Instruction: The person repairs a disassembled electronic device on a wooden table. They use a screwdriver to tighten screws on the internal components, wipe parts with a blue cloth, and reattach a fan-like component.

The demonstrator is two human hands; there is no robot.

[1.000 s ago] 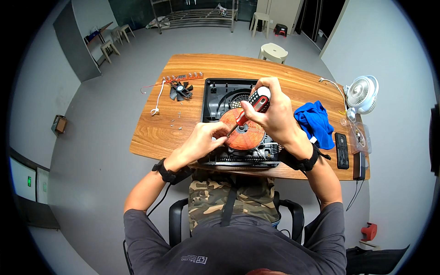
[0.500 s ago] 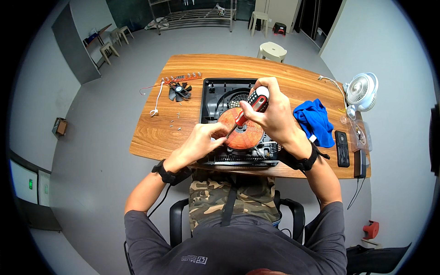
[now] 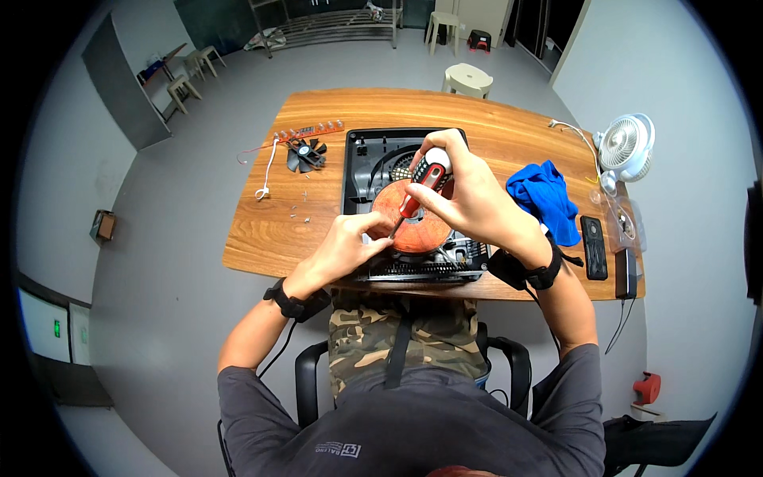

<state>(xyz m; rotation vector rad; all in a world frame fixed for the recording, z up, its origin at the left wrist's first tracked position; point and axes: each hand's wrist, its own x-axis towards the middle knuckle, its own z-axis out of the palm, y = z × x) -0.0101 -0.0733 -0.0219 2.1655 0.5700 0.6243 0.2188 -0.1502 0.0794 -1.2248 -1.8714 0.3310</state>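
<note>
In front of me lies the black open housing of what looks like an induction cooker, with a round copper coil in it. My right hand is closed around the red, black and white handle of a screwdriver, which tilts so that its tip points down at the coil's left edge. Right by that tip, the fingers of my left hand are pinched together. Whether they grip the shaft, a screw or the coil's rim is hidden.
Left of the housing lie a small black fan, a red circuit strip, a white cable and several loose screws. To the right are a blue cloth, a black phone-like object, a black box and a white fan.
The screwdriver's handle has swung slightly left and my right hand has turned with it. My left fingers stay at the coil's edge. The whole view has shifted a little.
</note>
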